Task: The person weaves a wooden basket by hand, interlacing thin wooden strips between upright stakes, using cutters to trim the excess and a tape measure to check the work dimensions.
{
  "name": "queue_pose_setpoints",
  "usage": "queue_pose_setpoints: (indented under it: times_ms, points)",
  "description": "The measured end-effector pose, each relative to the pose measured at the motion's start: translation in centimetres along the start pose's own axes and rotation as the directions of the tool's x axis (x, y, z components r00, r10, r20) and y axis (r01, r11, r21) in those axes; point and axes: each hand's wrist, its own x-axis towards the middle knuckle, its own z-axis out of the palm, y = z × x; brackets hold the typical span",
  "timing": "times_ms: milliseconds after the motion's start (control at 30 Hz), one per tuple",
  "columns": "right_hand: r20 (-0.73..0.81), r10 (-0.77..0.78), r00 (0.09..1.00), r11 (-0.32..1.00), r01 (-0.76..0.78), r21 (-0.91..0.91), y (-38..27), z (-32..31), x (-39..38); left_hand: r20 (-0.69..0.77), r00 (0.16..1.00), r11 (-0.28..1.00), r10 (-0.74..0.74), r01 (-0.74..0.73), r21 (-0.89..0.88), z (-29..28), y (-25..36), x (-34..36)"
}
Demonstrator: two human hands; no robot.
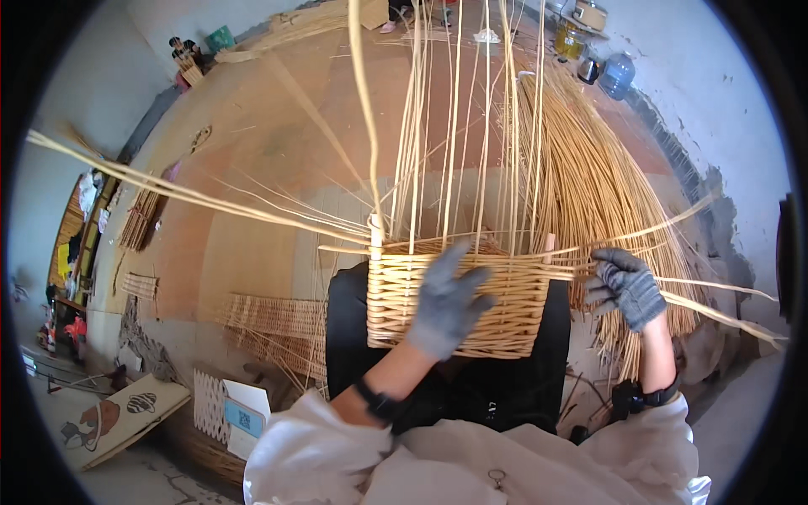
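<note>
A partly woven wicker basket [394,303] rests on my lap in dark trousers [348,320], with tall pale stakes [457,126] rising from its rim and long loose rods [168,185] sticking out sideways. My left hand [443,307], in a grey glove, lies over the basket's front wall, fingers spread. Just beyond the top right corner, my right hand [627,290], also gloved, has bent fingers on the willow weavers [690,299]; its thumb is hard to make out.
A large bundle of loose rods [589,168] lies to my right. Woven mats [269,311] and a painted board [126,421] are at the left. A blue water bottle [617,77] stands by the right wall. Part of another person [394,15] shows at the back.
</note>
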Motion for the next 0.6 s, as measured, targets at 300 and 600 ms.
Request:
queue_pose_setpoints:
  times_ms: [300, 600]
  points:
    - [0.526, 0.084, 0.846, 0.963, -0.204, 0.175, -0.4, 8.9, 3.8, -0.02, 0.785, 0.689, -0.619, 0.531, -0.493, -2.9, -11.0, -4.3]
    - [0.707, -0.651, 0.276, 0.03, 0.94, -0.339, -6.0, 30.2, 1.1, -0.27, 0.828, 0.867, -0.491, 0.437, -0.238, -2.6, -11.7, -5.5]
